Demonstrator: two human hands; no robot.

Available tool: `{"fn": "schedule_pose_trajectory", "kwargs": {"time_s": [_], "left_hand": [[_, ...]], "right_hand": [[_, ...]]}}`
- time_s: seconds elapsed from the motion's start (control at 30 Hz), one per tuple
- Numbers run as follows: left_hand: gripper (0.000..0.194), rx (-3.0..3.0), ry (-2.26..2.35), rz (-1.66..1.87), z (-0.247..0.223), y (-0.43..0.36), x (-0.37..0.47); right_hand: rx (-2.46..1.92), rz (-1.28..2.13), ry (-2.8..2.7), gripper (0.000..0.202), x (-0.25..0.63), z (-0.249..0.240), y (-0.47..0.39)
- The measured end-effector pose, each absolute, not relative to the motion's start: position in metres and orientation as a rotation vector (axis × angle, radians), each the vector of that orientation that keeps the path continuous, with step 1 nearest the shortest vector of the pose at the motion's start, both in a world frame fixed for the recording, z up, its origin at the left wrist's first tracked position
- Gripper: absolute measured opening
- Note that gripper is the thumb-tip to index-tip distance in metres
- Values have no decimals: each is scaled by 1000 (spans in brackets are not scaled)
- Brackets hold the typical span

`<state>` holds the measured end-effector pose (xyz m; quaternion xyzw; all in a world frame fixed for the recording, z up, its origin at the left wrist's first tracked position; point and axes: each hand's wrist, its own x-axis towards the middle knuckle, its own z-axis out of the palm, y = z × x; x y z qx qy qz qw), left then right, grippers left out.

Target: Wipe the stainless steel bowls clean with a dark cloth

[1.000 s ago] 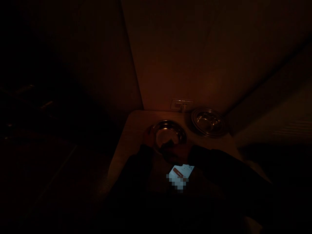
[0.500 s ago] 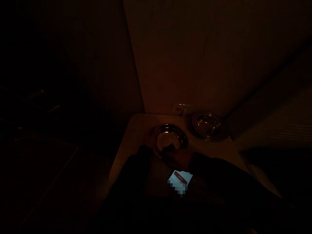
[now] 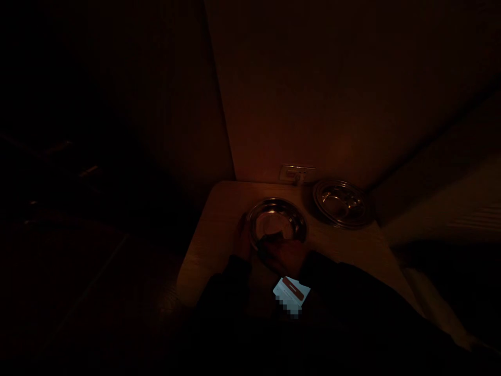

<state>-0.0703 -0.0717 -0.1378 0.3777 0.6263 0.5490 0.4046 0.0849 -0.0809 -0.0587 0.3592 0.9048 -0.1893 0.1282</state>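
A round, shiny metal plate (image 3: 271, 222) with a raised rim sits on a small wooden table. My left hand (image 3: 243, 236) is at the plate's left edge, its fingers closed on the rim as far as the dark lets me see. Over the near side of the plate, my right hand (image 3: 288, 254) is closed round a dark, soft-looking piece, likely a cloth (image 3: 272, 238), which touches the inside of the plate. Poor light hides most of the fingers.
More metal plates (image 3: 340, 204), stacked, stand at the table's back right corner. A lit phone (image 3: 291, 296) lies close to me, below my right wrist. A socket panel (image 3: 297, 172) is on the wall behind the wooden table (image 3: 203, 250).
The whole view has shifted a little, so the table's things appear slightly further right. Both hands stay at the plate, the right with the cloth in it.
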Motion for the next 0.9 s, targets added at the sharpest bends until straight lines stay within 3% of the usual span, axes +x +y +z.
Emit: {"fn": "schedule_pose_trajectory", "kwargs": {"time_s": [0.27,0.6,0.9], "left_hand": [[41,939,1730,1225,-116,-59,-72],[38,928,1705,1234,-112,-51,-74],[36,953,1736,1227,-107,-51,-71]], "right_hand": [[1083,-581,2646,48,55,-61,-80],[1033,-577,2597,41,94,-52,-88],[1135,-682,2709,44,55,-73,-82]]}}
